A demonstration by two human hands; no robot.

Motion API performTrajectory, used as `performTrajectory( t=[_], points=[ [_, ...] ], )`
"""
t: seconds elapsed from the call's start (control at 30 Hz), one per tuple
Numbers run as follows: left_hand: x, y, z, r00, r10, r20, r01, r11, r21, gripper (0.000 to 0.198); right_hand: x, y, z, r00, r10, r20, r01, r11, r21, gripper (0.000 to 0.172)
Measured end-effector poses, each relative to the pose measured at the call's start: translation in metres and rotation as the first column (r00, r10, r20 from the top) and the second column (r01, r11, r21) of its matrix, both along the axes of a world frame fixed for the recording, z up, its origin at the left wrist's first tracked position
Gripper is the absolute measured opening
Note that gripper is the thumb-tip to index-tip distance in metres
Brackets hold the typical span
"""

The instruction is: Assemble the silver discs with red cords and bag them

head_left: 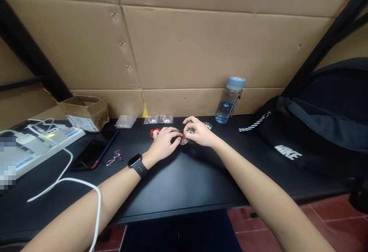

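In the head view a small clear disc with a red part (184,141) sits between my hands, just above the black tabletop. My left hand (165,144), with a dark watch at the wrist, has its thumb and fingers closed in on the disc's left side. From the other side my right hand (201,133) pinches at the red part, fingers curled. Fingertips hide much of the piece. A heap of small red pieces (155,132) lies partly behind my left hand. More clear round pieces (207,125) rest beyond my right hand.
Two bagged discs (158,119) and clear plastic bags (125,121) lie along the cardboard wall. A water bottle (230,100) stands right of them. Left are a cardboard box (86,112), phone (96,150), keychain (115,158) and power strip (43,144); right, a black backpack (313,129). A white cable (83,183) crosses my left forearm.
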State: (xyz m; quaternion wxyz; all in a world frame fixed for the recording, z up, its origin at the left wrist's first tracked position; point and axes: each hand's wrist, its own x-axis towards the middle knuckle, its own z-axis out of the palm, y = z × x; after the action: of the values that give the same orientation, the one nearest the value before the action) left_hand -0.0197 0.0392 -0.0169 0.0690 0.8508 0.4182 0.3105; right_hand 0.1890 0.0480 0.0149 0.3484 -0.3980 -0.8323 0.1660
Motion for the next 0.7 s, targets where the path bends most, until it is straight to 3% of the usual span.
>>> performTrajectory(
  t=[0.23, 0.4, 0.57, 0.7],
  points=[
    [0.001, -0.002, 0.006, 0.995, -0.078, 0.058, 0.079, 0.997, -0.022, 0.020, 0.002, 0.000, 0.003, 1.000, 0.014, 0.005, -0.014, 0.999, -0.049, 0.010],
    [0.001, 0.000, 0.000, 0.998, -0.059, 0.022, 0.059, 0.998, -0.023, 0.015, 0.019, 0.010, 0.002, 0.997, -0.045, 0.067, 0.040, 0.996, 0.075, 0.015],
    [0.001, 0.002, 0.000, 0.999, -0.047, 0.015, 0.048, 0.998, -0.039, 0.019, 0.042, 0.027, -0.014, 0.958, -0.217, 0.185, 0.202, 0.975, 0.096, 0.031],
    [-0.001, 0.005, -0.002, 0.994, -0.106, 0.030, 0.107, 0.993, -0.042, 0.020, 0.040, 0.033, -0.027, 0.938, -0.228, 0.260, 0.214, 0.973, 0.082, 0.024]
  ],
)
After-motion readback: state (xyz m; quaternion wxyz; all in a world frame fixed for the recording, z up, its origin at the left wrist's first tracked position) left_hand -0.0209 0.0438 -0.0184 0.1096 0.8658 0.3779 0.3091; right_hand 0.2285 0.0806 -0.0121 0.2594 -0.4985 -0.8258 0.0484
